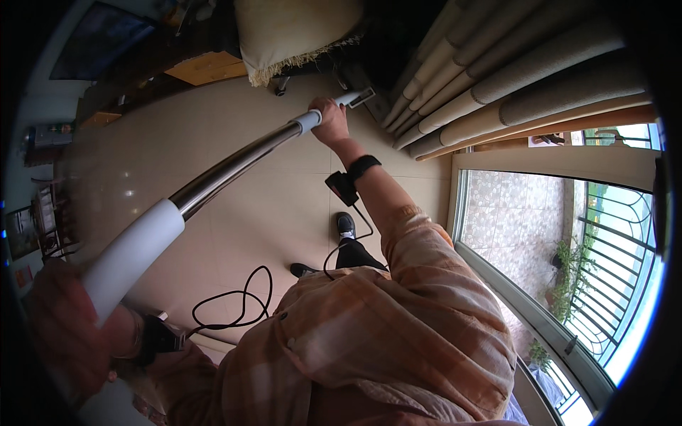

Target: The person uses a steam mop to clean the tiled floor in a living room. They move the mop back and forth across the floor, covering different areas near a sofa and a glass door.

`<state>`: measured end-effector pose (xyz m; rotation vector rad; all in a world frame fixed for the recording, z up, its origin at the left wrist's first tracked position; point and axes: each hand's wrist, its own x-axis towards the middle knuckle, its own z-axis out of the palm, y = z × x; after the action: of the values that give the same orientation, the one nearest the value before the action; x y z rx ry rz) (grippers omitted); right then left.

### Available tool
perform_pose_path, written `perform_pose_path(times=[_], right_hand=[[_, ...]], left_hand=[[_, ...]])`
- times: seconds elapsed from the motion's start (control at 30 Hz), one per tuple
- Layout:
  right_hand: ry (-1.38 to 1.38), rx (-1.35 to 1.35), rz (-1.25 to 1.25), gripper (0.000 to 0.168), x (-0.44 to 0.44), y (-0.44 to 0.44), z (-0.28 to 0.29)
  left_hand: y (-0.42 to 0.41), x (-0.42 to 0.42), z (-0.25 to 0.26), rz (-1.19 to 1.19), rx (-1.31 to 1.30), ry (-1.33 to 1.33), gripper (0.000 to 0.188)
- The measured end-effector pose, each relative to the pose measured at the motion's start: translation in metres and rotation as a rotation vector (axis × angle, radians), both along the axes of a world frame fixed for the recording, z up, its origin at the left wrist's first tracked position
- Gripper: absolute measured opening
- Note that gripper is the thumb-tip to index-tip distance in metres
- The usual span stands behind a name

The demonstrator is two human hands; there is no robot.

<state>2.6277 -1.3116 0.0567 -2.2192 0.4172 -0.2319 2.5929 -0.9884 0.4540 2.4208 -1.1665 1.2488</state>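
A long pole with a shiny metal shaft and white sleeves slants across the view. My right hand is wrapped around its far white part, just past a grey-white collar. Beyond that hand, the pole ends in a white piece with a small rectangular frame. At the lower left, my left hand grips the thick white sleeve; it is dim and blurred near the picture's rim. Each wrist wears a black strap, and a black box with a cable hangs by the right one.
Beige floor tiles lie under my feet. Long curtains hang at the upper right, beside a sliding door frame with a balcony railing beyond. A fringed cushion or cover hangs above a chair's castor. A black cable loops near my waist.
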Motion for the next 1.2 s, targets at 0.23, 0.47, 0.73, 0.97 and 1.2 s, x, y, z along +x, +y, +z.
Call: perform_pose_path(times=[0.23,0.47,0.73,0.97,1.2], right_hand=[[-0.08,0.029,-0.109,0.012,-0.052,0.03,0.004],[-0.107,0.053,-0.014,0.012,0.014,0.028,-0.012],[-0.178,-0.122,-0.019,0.013,0.0,0.021,-0.006],[-0.07,-0.085,-0.079,0.009,-0.071,0.053,-0.008],[-0.131,-0.081,0.027,0.008,-0.027,0.057,-0.017]], left_hand=[[0.051,-0.007,0.061,0.079,0.589,0.162,0.024],[0.016,-0.023,0.014,-0.321,-0.281,0.452,0.015],[0.027,0.01,0.02,-0.474,-0.151,0.636,0.021],[0.03,0.012,0.011,-0.287,-0.068,0.277,0.026],[0.036,-0.005,0.003,-0.114,-0.096,0.197,0.028]])
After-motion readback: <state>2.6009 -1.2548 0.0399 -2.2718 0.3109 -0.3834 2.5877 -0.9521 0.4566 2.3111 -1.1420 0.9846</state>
